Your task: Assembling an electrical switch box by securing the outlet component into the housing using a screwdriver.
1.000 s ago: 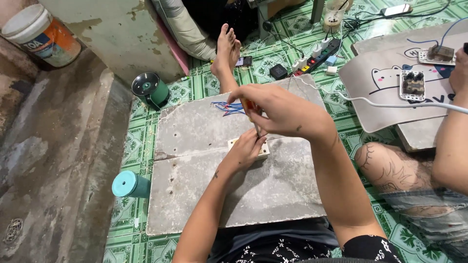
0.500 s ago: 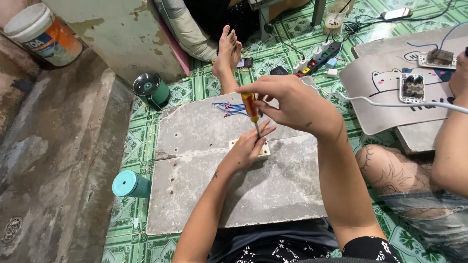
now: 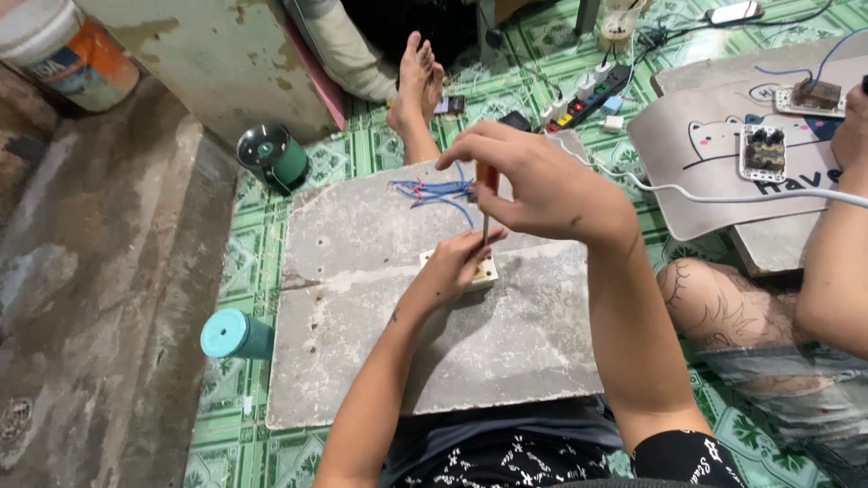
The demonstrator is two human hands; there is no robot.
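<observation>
- The right hand (image 3: 542, 185) is clamped round the orange handle of a screwdriver (image 3: 486, 203), shaft upright, tip down on the small white switch block (image 3: 484, 271).
- The left hand (image 3: 457, 267) has its grip closed on that block, pinning it to the grey board (image 3: 434, 316) on the floor.
- To do this well, I judge: keep the shaft square to the screw, press down firmly, and keep fingertips clear of the tip.
- Blue wires (image 3: 434, 192) lie just beyond the block; keep them from snagging.

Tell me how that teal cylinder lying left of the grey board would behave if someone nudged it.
The teal cylinder lies on its side on the tiled floor, so a sideways nudge would probably roll it. It looks like plastic, likely light and stiff. The board edge beside it might stop a roll that way.
</observation>
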